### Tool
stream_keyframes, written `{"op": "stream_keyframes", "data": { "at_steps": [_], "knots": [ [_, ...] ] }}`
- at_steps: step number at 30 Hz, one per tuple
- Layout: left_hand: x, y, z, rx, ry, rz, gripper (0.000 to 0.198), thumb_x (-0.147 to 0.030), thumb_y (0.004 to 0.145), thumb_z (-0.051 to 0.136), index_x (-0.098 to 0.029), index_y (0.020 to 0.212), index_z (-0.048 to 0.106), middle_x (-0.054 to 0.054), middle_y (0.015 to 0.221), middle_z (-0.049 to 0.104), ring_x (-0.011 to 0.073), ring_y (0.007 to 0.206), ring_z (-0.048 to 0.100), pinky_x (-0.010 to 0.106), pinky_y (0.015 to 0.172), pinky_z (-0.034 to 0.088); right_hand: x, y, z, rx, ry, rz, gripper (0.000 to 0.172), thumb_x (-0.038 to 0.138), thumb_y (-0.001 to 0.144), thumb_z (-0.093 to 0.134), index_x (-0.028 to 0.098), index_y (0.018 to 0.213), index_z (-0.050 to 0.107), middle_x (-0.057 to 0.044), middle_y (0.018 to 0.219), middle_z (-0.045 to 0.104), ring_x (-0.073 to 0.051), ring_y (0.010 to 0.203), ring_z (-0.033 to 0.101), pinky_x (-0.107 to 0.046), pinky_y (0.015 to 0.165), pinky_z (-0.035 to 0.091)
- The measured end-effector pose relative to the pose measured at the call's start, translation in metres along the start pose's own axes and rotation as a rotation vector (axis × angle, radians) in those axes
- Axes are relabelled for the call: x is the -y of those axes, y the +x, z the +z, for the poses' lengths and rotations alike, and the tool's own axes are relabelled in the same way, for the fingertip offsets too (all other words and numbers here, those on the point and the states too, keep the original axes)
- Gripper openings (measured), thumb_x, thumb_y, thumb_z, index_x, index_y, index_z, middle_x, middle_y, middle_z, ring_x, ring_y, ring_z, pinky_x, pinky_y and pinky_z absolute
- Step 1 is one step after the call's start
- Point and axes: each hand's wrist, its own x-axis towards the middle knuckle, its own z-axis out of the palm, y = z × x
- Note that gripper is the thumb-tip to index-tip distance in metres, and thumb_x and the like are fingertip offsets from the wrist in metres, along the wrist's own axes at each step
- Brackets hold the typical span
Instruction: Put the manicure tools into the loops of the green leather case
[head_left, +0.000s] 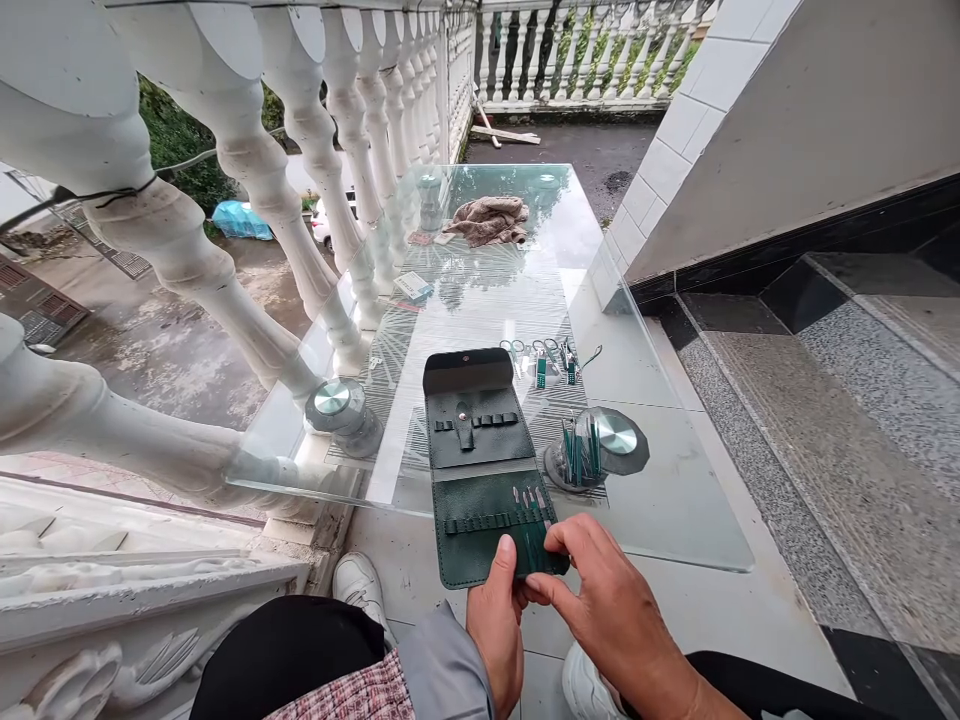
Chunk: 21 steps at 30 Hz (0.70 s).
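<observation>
A dark green manicure case [480,490] lies unfolded with its near end over my lap and its far part on the glass table. My left hand [496,630] is closed on its near edge, thumb on top. My right hand [600,590] pinches the near right corner, index finger beside the slim manicure tools [531,500] held upright in the right-hand loops. The other loops in that row hold nothing. Just right of the case, several green-handled tools [581,450] stand in a clear round holder. Beyond them lie scissors and nail clippers [551,365].
The glass table [675,500] has round metal-capped supports [334,398]. Farther back on it are a brown cloth [487,220] and a small packet [414,287]. White balusters [247,190] stand left; stone steps [787,400] rise at right.
</observation>
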Motion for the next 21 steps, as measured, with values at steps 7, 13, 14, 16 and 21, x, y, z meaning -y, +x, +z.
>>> {"op": "stream_keyframes", "data": {
  "at_steps": [7,13,14,16,21],
  "knots": [
    [-0.001,-0.001,0.001,0.014,-0.003,0.024,0.051,-0.043,0.066,0.077,-0.018,0.108,0.062,0.007,0.100,0.063,0.0183,0.079,0.058,0.027,0.064,0.046,-0.001,-0.003,0.001,-0.009,0.080,0.010,0.030,0.015,0.071,0.061,0.024,0.097,0.049,-0.002,0.091,0.055,-0.019,0.085,0.054,-0.032,0.072,0.047],
    [0.006,0.006,-0.004,-0.015,0.068,-0.019,0.045,-0.045,0.058,0.081,-0.012,0.084,0.064,0.004,0.071,0.063,0.0143,0.057,0.055,0.028,0.056,0.045,-0.018,0.019,-0.023,-0.193,0.160,0.123,0.017,0.034,0.082,0.051,0.022,0.093,0.054,-0.005,0.088,0.056,-0.018,0.077,0.054,-0.030,0.066,0.046],
    [0.006,0.007,-0.004,-0.023,0.072,-0.025,0.047,-0.046,0.057,0.082,-0.012,0.084,0.064,0.004,0.070,0.063,0.0145,0.056,0.055,0.028,0.056,0.045,-0.025,0.026,-0.029,-0.239,0.153,0.159,0.018,0.036,0.083,0.049,0.022,0.093,0.055,-0.005,0.088,0.057,-0.017,0.076,0.054,-0.030,0.067,0.046],
    [0.007,0.008,-0.005,-0.032,0.074,-0.032,0.049,-0.047,0.057,0.082,-0.012,0.085,0.063,0.005,0.070,0.063,0.0149,0.057,0.056,0.028,0.056,0.045,-0.041,0.039,-0.038,-0.280,0.115,0.232,0.019,0.036,0.083,0.046,0.021,0.090,0.056,-0.005,0.088,0.058,-0.017,0.074,0.055,-0.030,0.067,0.045],
    [0.006,0.007,-0.004,-0.028,0.070,-0.033,0.049,-0.047,0.056,0.082,-0.012,0.084,0.063,0.005,0.068,0.063,0.0146,0.056,0.056,0.027,0.054,0.045,-0.069,0.067,-0.043,-0.275,0.002,0.287,0.018,0.035,0.079,0.048,0.021,0.083,0.058,-0.004,0.082,0.061,-0.016,0.066,0.055,-0.031,0.066,0.043]
  ]
}}
